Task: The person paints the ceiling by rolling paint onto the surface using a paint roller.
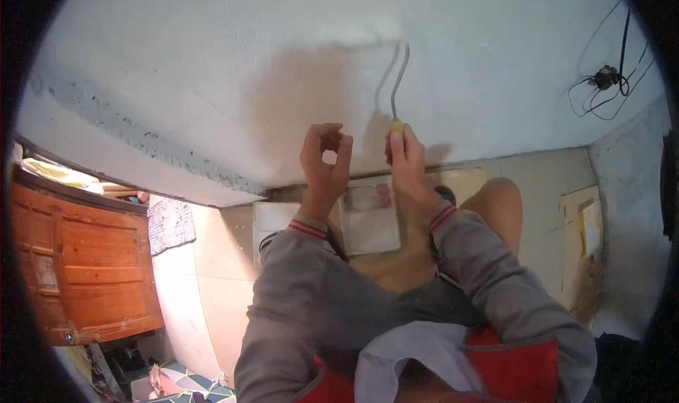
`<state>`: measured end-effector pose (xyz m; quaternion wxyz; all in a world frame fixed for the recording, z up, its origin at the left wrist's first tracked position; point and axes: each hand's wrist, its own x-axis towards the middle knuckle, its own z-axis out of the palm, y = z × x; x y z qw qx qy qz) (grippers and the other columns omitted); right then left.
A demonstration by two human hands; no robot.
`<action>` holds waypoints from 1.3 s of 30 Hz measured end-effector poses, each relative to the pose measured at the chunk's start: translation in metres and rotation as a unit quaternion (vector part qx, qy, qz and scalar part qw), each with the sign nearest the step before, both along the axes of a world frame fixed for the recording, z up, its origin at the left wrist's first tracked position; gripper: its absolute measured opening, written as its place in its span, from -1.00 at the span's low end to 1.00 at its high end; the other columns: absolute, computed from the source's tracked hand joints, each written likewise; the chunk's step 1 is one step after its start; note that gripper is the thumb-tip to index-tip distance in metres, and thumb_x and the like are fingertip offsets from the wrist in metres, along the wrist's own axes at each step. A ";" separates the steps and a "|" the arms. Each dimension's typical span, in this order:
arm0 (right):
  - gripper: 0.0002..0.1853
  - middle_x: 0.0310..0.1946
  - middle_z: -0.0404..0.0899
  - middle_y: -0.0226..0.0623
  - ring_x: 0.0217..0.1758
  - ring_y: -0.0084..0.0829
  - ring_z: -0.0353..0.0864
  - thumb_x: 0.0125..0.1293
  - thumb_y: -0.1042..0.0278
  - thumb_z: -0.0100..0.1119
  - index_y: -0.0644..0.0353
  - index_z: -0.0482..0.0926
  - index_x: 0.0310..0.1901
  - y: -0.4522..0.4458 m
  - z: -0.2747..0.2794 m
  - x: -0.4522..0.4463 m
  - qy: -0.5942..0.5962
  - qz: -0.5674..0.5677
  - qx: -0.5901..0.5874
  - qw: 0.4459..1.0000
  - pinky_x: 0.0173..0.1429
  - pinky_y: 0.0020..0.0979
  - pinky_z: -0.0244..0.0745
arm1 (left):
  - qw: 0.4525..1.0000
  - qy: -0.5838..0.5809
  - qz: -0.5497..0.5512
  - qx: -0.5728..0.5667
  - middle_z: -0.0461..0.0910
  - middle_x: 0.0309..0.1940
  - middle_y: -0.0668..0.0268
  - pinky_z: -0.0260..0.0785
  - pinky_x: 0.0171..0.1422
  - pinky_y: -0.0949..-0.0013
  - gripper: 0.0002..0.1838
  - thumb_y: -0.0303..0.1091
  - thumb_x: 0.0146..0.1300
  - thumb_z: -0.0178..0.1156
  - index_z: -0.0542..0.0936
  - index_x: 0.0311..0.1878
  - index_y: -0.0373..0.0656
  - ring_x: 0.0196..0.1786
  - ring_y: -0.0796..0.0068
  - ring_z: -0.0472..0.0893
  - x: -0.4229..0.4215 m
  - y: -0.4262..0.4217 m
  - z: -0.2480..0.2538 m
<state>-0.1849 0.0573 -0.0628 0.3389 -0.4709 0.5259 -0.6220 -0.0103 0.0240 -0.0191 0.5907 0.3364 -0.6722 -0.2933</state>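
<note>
My right hand (407, 155) is closed around the yellow handle of a paint roller (399, 84). Its bent metal rod reaches up to the pale wall (212, 63), where the white roller head blends into the surface and is hard to make out. My left hand (326, 159) is raised to the left of the handle, its fingers curled and its thumb near the index fingertip with a gap between, holding nothing. Below and between the hands, a whitish rectangular tray (372, 226) lies on the floor.
Another white container (272, 222) sits left of the tray. Black wires hang from a wall box (605, 78) at the upper right. A wooden door (92, 254) and a patterned mat (170, 225) are at the left. A yellow-edged white item (590, 227) lies at the right.
</note>
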 end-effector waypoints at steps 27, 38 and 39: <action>-0.69 -0.61 0.40 -0.38 -0.57 -0.53 0.38 0.70 0.19 -0.11 0.24 0.43 -0.19 0.020 -0.064 0.008 0.046 0.022 0.024 0.998 -0.44 -0.34 0.34 | 1.000 0.017 0.018 -0.004 0.63 -0.30 0.30 0.52 -0.20 0.46 -0.75 -0.56 0.34 0.35 0.60 0.05 -0.25 -0.33 0.59 0.62 0.002 0.000 -0.001; -0.68 -0.58 0.41 -0.42 -0.54 -0.57 0.38 0.67 0.16 -0.01 0.27 0.48 -0.17 0.021 -0.012 0.017 0.029 -0.025 0.045 0.998 -0.42 -0.39 0.33 | 1.000 -0.001 0.026 0.013 0.62 -0.30 0.30 0.52 -0.21 0.44 -0.74 -0.54 0.33 0.36 0.60 0.06 -0.22 -0.34 0.56 0.61 -0.005 -0.002 -0.009; -0.68 -0.58 0.41 -0.42 -0.54 -0.57 0.38 0.67 0.16 -0.01 0.27 0.48 -0.17 0.018 -0.005 0.018 0.029 -0.024 0.037 0.999 -0.42 -0.39 0.33 | 1.000 -0.011 0.008 0.016 0.61 -0.27 0.34 0.51 -0.12 0.47 -0.76 -0.49 0.43 0.31 0.57 0.10 -0.24 -0.26 0.62 0.60 -0.004 0.001 -0.006</action>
